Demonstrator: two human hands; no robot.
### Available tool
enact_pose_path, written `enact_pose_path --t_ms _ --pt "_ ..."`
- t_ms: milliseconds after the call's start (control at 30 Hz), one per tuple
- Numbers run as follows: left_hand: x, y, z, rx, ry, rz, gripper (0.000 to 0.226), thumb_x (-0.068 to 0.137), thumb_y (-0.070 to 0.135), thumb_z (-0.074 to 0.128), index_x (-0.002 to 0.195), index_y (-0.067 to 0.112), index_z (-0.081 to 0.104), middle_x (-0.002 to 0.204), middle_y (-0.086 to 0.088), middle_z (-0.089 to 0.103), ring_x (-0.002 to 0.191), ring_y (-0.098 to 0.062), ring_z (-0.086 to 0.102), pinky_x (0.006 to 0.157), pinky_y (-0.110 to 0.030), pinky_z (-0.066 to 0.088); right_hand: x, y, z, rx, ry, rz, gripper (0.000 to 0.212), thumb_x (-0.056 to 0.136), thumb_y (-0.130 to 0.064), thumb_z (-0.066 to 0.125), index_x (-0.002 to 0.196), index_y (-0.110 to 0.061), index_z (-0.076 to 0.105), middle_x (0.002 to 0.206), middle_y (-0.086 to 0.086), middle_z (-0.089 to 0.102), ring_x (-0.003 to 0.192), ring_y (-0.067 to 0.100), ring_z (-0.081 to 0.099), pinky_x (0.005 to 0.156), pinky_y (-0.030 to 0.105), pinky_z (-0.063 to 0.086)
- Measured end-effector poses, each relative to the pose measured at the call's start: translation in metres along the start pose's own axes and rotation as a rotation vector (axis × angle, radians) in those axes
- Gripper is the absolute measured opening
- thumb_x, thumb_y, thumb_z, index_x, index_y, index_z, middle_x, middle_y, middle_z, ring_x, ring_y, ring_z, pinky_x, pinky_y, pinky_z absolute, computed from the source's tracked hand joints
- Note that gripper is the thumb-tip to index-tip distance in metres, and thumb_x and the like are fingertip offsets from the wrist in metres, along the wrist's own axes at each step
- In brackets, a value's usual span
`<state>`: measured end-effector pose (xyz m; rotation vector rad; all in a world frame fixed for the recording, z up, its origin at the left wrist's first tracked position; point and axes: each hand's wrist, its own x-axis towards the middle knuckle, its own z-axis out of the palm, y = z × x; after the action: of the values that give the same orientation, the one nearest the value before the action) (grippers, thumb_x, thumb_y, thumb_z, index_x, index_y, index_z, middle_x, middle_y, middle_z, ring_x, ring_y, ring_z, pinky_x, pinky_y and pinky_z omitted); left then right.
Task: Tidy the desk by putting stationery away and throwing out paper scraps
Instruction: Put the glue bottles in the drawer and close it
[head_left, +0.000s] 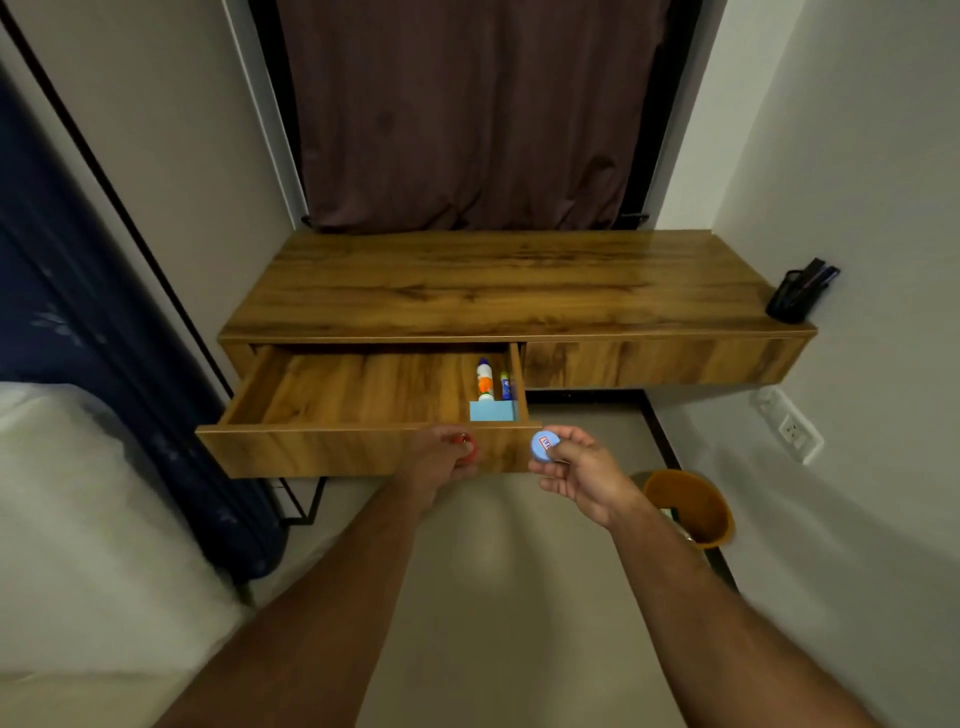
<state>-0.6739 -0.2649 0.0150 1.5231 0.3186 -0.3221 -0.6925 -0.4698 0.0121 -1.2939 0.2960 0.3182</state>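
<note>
Desktop (493, 280) bare; left hand (441, 460) grips red ring item (467, 448), right hand (576, 467) pinches blue disc (544, 447) (drawer (363, 395) open) — both left to stow.

Brown curtain (467, 114) behind; wall socket (792, 431) right; white bed (78, 519), dark blue fabric (78, 291) left.

A bedroom at home: bed (78, 519) beside wall-mounted wooden desk (498, 286) (curtain (467, 114) behind).

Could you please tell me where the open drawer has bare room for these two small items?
The drawer floor is bare from its left wall to the glue bottle. The right end is crowded: bottle, small tube, blue box.
</note>
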Motion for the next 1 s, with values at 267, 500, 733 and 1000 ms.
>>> enact_pose_path --t_ms 267,500,733,1000 --pt "0.066 0.034 -0.077 0.102 0.044 -0.031 0.022 0.092 0.001 0.058 0.112 0.009 0.063 0.114 -0.014 0.064 0.1 -0.023 0.067 0.082 -0.033 0.058 0.068 -0.004 0.06 -0.005 0.077 0.013 0.018 0.096 -0.003 0.05 0.103 -0.016 0.061 0.091 0.01 0.07 0.067 0.017 0.071 0.052 0.026 0.055" --pt "0.111 0.037 -0.105 0.242 0.04 -0.003 0.024 0.094 0.007 0.058 0.117 0.012 0.064 0.121 -0.008 0.061 0.106 -0.021 0.06 0.077 -0.033 0.057 0.137 -0.014 0.081 -0.198 0.078 0.048 0.023 0.094 -0.008 0.054 0.113 -0.019 0.063 0.102 0.008 0.07 0.071 0.014 0.07 0.053 0.024 0.052" --pt "0.178 0.04 -0.11 0.258 0.054 -0.057 0.025 0.093 0.006 0.059 0.115 0.017 0.064 0.126 -0.006 0.06 0.109 -0.018 0.058 0.075 -0.026 0.054 0.226 -0.02 0.084 -0.448 0.041 0.058 0.028 0.09 -0.011 0.062 0.116 -0.019 0.064 0.106 0.005 0.069 0.08 0.01 0.066 0.051 0.021 0.049" --pt "0.243 0.025 -0.101 0.304 0.134 -0.179 0.023 0.092 0.006 0.06 0.11 0.019 0.064 0.124 -0.005 0.056 0.11 -0.021 0.058 0.077 -0.027 0.055 0.289 -0.009 0.078 -0.585 -0.077 0.153 0.03 0.086 0.0 0.065 0.11 -0.017 0.061 0.11 0.008 0.065 0.089 0.017 0.066 0.065 0.029 0.057"
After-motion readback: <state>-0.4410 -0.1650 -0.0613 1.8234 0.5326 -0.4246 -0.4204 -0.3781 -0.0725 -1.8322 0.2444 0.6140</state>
